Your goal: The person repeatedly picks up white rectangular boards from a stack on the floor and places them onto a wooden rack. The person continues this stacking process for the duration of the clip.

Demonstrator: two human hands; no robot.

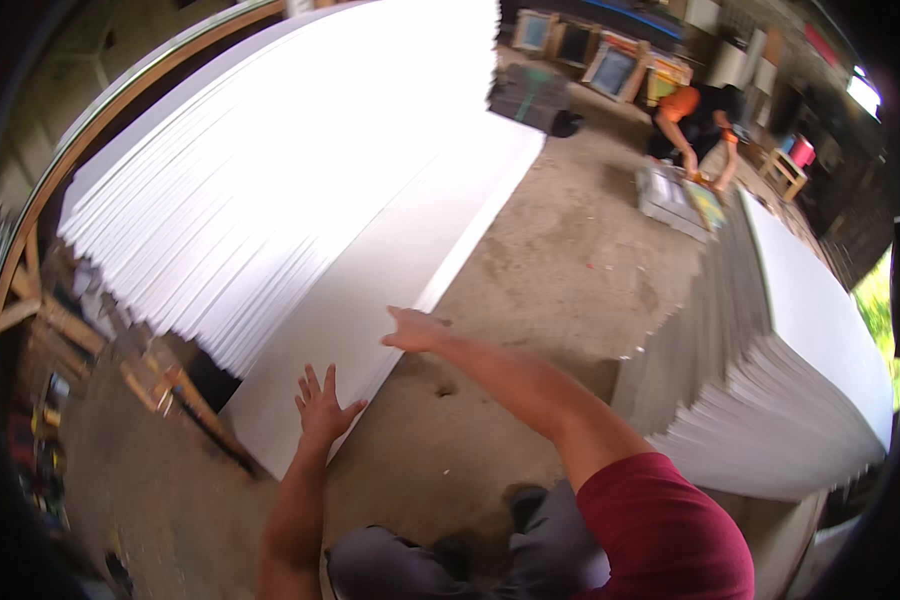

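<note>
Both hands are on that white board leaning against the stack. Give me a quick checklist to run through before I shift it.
1. Left hand flat on the white board near its lower corner: ok.
2. Right hand at the board's right edge: ok, though how far the fingers wrap cannot be told.
3. Board resting against the leaning stack of white sheets: ok.
4. Concrete floor beside the board free of obstacles: ok.
5. Co-worker in the orange top away from the board: ok, crouched at the far end.
6. Second stack of sheets on the right apart from the board: ok.
</note>
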